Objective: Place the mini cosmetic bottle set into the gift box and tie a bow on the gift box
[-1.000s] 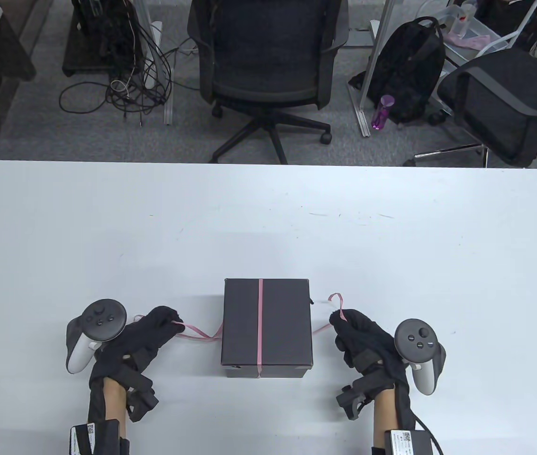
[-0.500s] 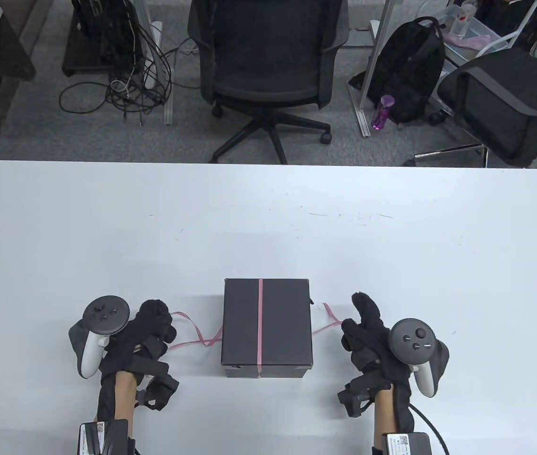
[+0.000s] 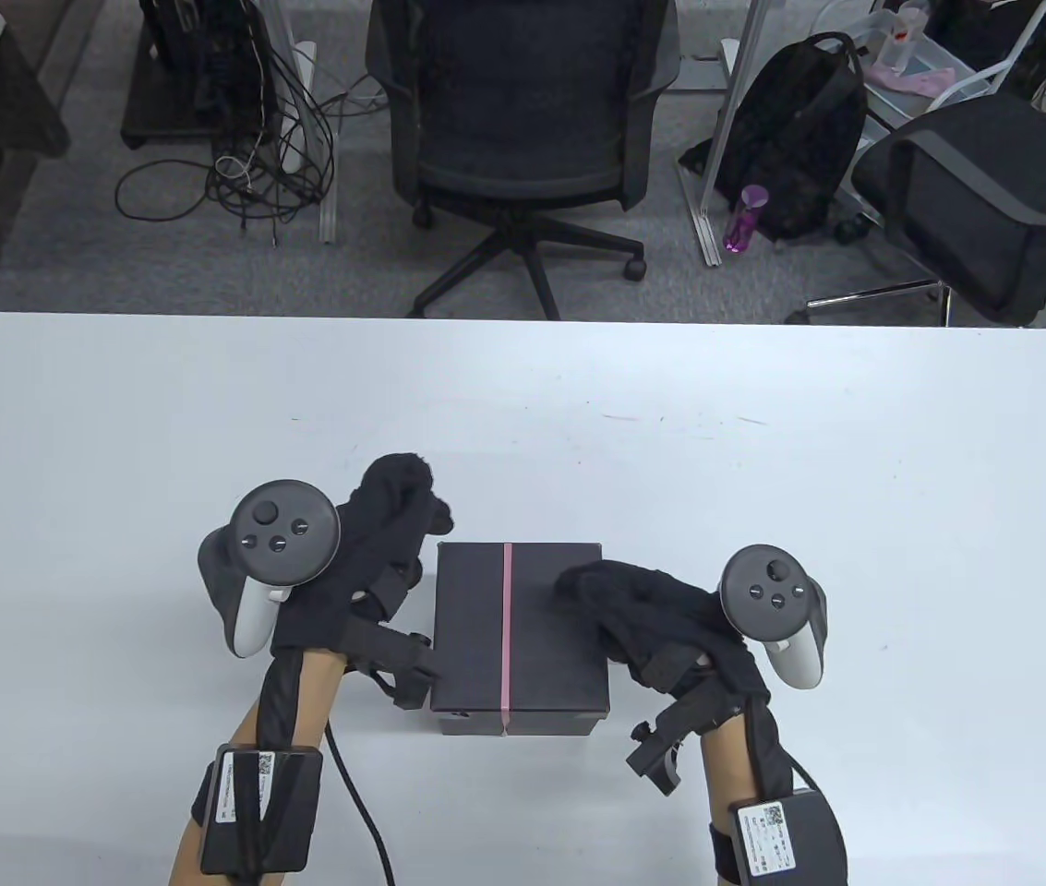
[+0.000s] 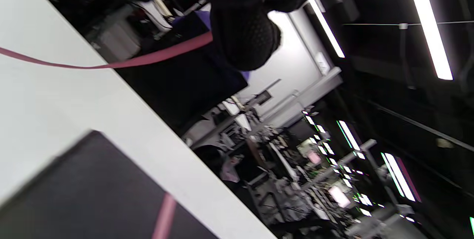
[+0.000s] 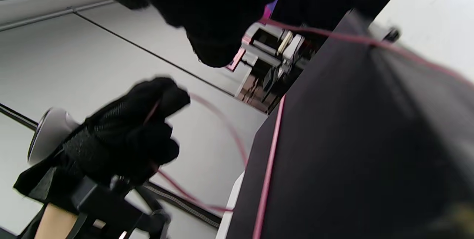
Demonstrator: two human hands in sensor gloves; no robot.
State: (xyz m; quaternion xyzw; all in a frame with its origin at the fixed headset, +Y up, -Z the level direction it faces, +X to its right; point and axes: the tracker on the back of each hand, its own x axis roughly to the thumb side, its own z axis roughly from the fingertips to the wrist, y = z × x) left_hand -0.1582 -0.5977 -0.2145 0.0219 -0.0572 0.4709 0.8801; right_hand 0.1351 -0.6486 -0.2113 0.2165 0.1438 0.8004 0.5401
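The black gift box stands closed near the table's front edge, with a pink ribbon running front to back over its lid. My left hand is raised by the box's back left corner. In the right wrist view it pinches a ribbon end that loops down to the box's side. My right hand hovers over the right half of the lid, fingers curled. A ribbon strand leads out from under those fingers across the box. In the left wrist view the ribbon trails from my fingertip.
The white table stretches wide around the box. Past its far edge stand two office chairs, a black backpack, a purple bottle and floor cables.
Both hands lifted off the table beside the box, carrying their ribbon ends. The left went forward to the back left corner; the right swung left over the lid.
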